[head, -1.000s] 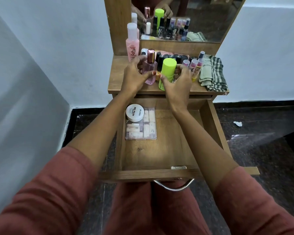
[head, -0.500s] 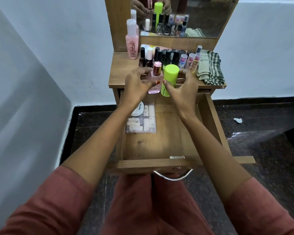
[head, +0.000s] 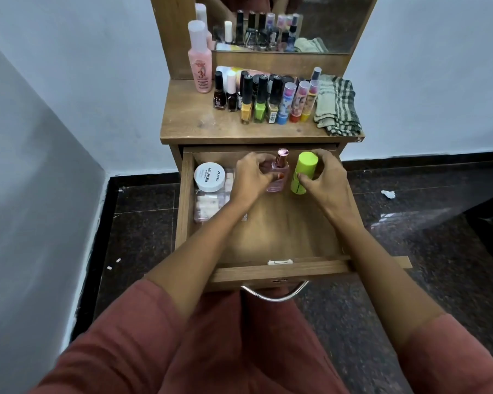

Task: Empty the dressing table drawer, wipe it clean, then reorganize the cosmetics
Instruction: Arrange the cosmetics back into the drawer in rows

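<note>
The wooden drawer (head: 282,268) is pulled out below the dressing table top (head: 199,126). My left hand (head: 249,177) grips a pink perfume bottle (head: 279,172) with a rose-gold cap, held upright at the drawer's back. Beside it, my right hand (head: 323,177) grips a lime-green bottle (head: 303,172), also upright. A white nail polish jar (head: 209,176) sits on a clear box of press-on nails (head: 208,206) in the drawer's back left corner.
On the table top stand several nail polish bottles (head: 254,100), lip balm sticks (head: 299,100), a tall pink bottle (head: 200,61) and a folded checked cloth (head: 337,106). A mirror (head: 325,24) rises behind. A metal handle (head: 273,294) hangs at the drawer front. Dark floor around.
Both hands came down from the table top into the drawer, carrying the pink perfume bottle and the lime-green bottle with them.
</note>
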### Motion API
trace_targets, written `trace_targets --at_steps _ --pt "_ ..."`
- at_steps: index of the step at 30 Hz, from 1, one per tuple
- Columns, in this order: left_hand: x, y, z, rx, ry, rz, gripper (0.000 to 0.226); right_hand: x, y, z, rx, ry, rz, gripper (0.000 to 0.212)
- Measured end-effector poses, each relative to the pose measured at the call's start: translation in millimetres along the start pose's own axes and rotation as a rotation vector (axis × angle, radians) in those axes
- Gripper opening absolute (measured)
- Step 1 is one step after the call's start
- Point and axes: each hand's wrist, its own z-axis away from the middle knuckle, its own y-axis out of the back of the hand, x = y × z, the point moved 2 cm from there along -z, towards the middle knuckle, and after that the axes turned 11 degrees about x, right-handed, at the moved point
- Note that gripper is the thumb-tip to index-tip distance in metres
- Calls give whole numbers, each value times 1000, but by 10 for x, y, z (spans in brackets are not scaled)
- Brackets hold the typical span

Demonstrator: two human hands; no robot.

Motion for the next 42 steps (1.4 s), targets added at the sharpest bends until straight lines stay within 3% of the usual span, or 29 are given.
trace_targets --at_steps 9,22,30,36,42 --pt "-12 -392 -49 -35 64 6 32 237 -23 -199 71 19 303 40" --pt "56 -756 -123 -8 138 69 33 386 -101 -337 93 -27 369 48" --pt "-25 -827 -63 161 159 29 23 404 -123 -329 104 -32 382 49" --pt "-40 -809 -66 111 229 -34 11 390 -114 -322 95 -33 393 52" --pt "-67 -790 -41 47 269 7 17 346 -64 -298 68 -41 323 55"
